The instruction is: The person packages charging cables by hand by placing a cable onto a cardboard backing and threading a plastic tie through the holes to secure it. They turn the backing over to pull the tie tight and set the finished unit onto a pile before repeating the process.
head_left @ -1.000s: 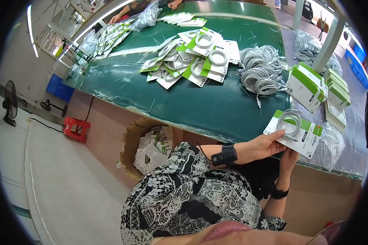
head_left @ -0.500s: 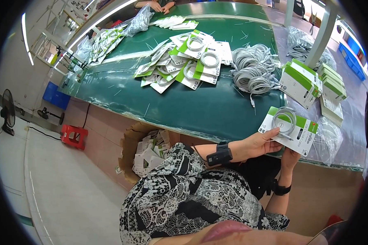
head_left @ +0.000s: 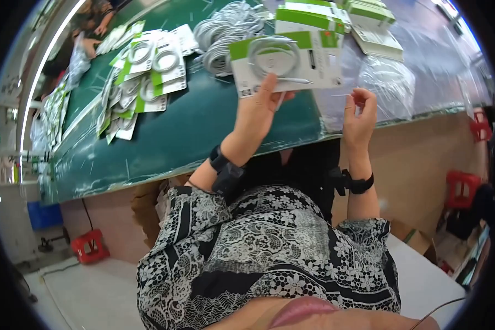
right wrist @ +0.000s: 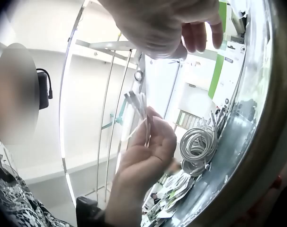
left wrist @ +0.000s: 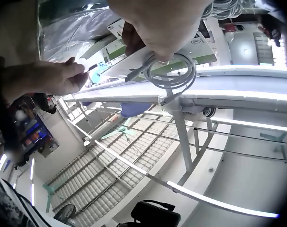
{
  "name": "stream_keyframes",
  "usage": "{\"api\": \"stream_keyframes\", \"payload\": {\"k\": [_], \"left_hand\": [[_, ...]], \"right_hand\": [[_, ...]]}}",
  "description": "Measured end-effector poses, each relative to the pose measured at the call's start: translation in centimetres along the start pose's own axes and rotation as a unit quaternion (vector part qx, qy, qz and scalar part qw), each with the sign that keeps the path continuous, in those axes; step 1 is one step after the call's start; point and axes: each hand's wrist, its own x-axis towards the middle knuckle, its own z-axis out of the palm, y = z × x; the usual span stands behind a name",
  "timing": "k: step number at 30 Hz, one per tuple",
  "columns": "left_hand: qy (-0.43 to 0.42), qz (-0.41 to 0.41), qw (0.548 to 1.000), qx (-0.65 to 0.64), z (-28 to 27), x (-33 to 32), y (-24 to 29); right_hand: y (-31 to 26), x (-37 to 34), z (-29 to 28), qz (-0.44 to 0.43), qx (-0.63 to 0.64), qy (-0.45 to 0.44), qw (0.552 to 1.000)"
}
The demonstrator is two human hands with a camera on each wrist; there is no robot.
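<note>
My left hand (head_left: pixel 256 113) holds a white-and-green packaging card (head_left: pixel 327 69) with a coiled grey cable (head_left: pixel 298 55) lying on its front, thumb over the coil. A short white strip (head_left: pixel 281 101) sticks out below those fingers. To the right, apart from the card, my right hand (head_left: pixel 360 118) pinches a thin white tie (head_left: pixel 340 95) between thumb and fingertip. In the left wrist view the cable (left wrist: pixel 193 75) hangs in front of the card's edge. The right wrist view shows the left hand (right wrist: pixel 150 146) with the card nearly edge-on.
A heap of carded cables (head_left: pixel 168 82) lies on the green table (head_left: pixel 203 129). Behind the held card is a pile of loose grey cables (head_left: pixel 220 33). Stacked cards (head_left: pixel 308 22) stand at the back right, near a clear plastic bag (head_left: pixel 388 85). A red stool (head_left: pixel 89 246) stands on the floor.
The head view has turned toward the right side of the table. My right hand has left the card's lower edge and is now apart on its right, with a thin white tie in its fingertips.
</note>
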Motion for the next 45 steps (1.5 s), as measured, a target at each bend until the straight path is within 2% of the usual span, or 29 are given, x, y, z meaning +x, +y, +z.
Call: {"api": "stream_keyframes", "payload": {"k": [2, 4, 6, 9, 14, 17, 21, 24, 25, 28, 30, 32, 33, 38, 42, 44, 45], "left_hand": [[-0.001, -0.004, 1.0, 0.009, 0.3, 0.3, 0.2], [0.015, 0.008, 0.999, 0.044, 0.7, 0.1, -0.2], [0.02, 0.005, 0.999, 0.034, 0.7, -0.1, -1.3], [0.038, 0.018, 0.999, 0.02, 0.8, -0.5, -2.4], [0.036, 0.018, 0.999, 0.029, 1.3, -1.3, -2.3], [0.041, 0.03, 0.998, 0.038, 1.7, -1.6, -2.4], [0.048, 0.092, 0.986, 0.129, 2.0, -1.9, -2.5], [0.026, 0.181, 0.925, 0.334, 1.8, -2.4, -2.0], [0.024, 0.184, 0.925, 0.333, 1.9, -2.3, -1.7], [-0.102, 0.405, 0.824, 0.382, 2.1, -1.4, -0.7], [-0.12, 0.423, 0.809, 0.39, 1.9, -1.2, -0.2], [-0.154, 0.451, 0.78, 0.405, 1.8, -1.0, 0.0], [-0.155, 0.454, 0.779, 0.403, 1.9, -0.9, 0.1], [-0.169, 0.47, 0.765, 0.407, 2.4, -1.0, 0.7], [-0.187, 0.487, 0.744, 0.419, 3.0, -0.9, 1.4], [-0.207, 0.501, 0.729, 0.417, 3.1, -0.8, 1.6], [-0.204, 0.499, 0.731, 0.418, 3.1, -0.8, 1.8]], "right_hand": [[-0.3, 0.0, -0.7, -0.082, -0.012, 0.103, 0.991], [-1.9, 0.2, -0.9, -0.281, -0.114, 0.037, 0.952], [-4.2, 0.6, -0.3, -0.34, -0.136, -0.028, 0.93], [-4.6, 1.2, 1.4, -0.363, -0.128, -0.05, 0.922], [-3.7, 2.0, 2.0, -0.402, -0.132, -0.035, 0.905], [-3.4, 1.2, 2.7, -0.356, -0.091, -0.008, 0.93], [-3.6, 0.9, 2.7, -0.319, -0.054, 0.014, 0.946], [-3.3, 0.5, 3.0, -0.327, -0.047, 0.038, 0.943], [-3.2, 0.4, 3.0, -0.332, -0.041, 0.051, 0.941], [-2.9, 0.6, 2.6, -0.362, -0.054, 0.041, 0.93], [-3.1, 0.4, 2.6, -0.376, -0.059, 0.036, 0.924], [-3.5, 0.2, 2.7, -0.323, -0.014, 0.043, 0.945], [-3.7, 0.1, 2.8, -0.296, 0.008, 0.047, 0.954], [-4.2, -0.2, 3.0, -0.267, 0.025, 0.063, 0.961], [-4.1, -0.5, 2.3, -0.278, -0.056, 0.038, 0.958], [-4.3, -1.2, 1.9, -0.129, 0.11, -0.058, 0.984], [-4.4, -1.4, 1.7, -0.051, 0.19, -0.104, 0.975]]}}
